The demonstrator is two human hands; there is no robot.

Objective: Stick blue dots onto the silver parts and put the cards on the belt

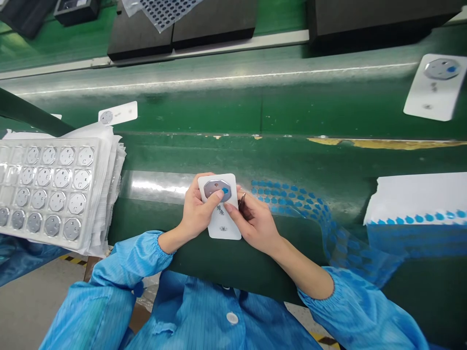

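A white card (229,228) with rounded corners stands out over the green table, carrying a grey octagonal disc (215,186) with a blue dot near its right side. My left hand (199,209) grips the card's left edge, its thumb on the disc beside the blue dot. From the right, my right hand (257,221) holds the card's other edge with its thumb on the front; a small dark object shows between its curled fingers, too small to name. A clear strip of blue dots (295,197) lies just right of my right hand.
At the left, a clear tray (67,189) of grey discs rests on stacked trays. One card (118,113) lies behind it, another (434,92) at the back right. Dark foam blocks (215,22) stand along the back. White backing paper (419,194) with blue dots lies at the right.
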